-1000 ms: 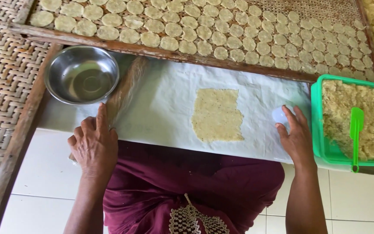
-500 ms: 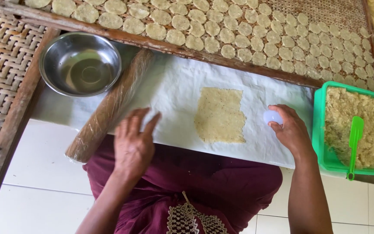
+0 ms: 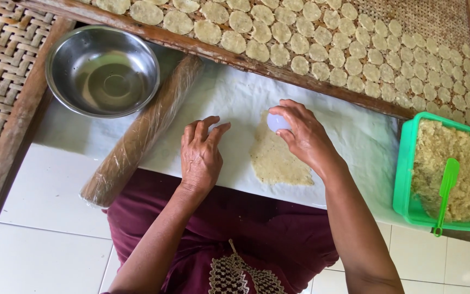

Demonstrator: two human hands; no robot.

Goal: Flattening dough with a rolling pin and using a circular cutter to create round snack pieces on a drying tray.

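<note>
A flat sheet of pale rolled dough [image 3: 278,163] lies on a white plastic sheet [image 3: 365,136]. My right hand [image 3: 300,136] grips a small round white cutter [image 3: 276,122] and presses it on the dough's top edge. My left hand [image 3: 201,155] rests flat on the plastic just left of the dough, fingers apart, holding nothing. A plastic-wrapped wooden rolling pin [image 3: 142,133] lies diagonally further left, apart from both hands.
A steel bowl [image 3: 103,71] holding a little water sits at the upper left. A woven drying tray [image 3: 441,22] with several round dough discs runs along the far side. A green tub [image 3: 406,179] of crumbly dough with a green spatula [image 3: 445,190] stands at the right.
My right hand carried the white cutter leftward onto the dough's top edge. My left hand slid right from beside the rolling pin to just beside the dough.
</note>
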